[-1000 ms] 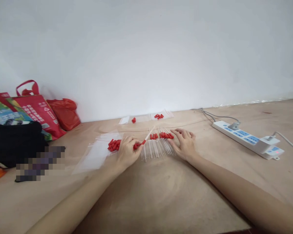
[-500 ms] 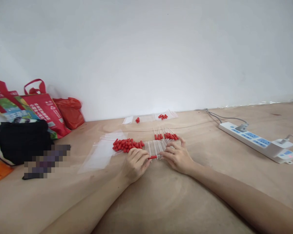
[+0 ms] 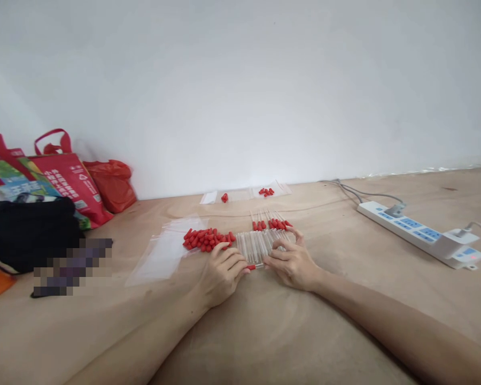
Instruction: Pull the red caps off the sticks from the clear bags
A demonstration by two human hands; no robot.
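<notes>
My left hand [image 3: 224, 271] is closed on a red rubber dropper bulb [image 3: 250, 267], whose end shows past the fingertips. Closed on a thin glass tube [image 3: 258, 266] is my right hand [image 3: 291, 262]; the tube's end meets the bulb, though how far it sits inside I cannot tell. Just beyond both hands lies a row of bare glass tubes [image 3: 251, 243]. Left of these is a heap of red bulbs [image 3: 204, 239]. Behind the row, several glass droppers [image 3: 279, 223] with red bulbs fitted lie with their tubes pointing away from me.
Clear plastic bags [image 3: 160, 256] lie flat at the left of the heap. Near the wall are more small bags [image 3: 240, 195] with a few red bulbs. A white power strip [image 3: 409, 227] with cords is at right; shopping bags [image 3: 74, 187] and a black cloth item [image 3: 32, 232] stand left.
Both hands have come slightly nearer to me with the bulb and tube, which now tilt a little. The bulb shows less beyond my left fingers. The camera view has shifted slightly.
</notes>
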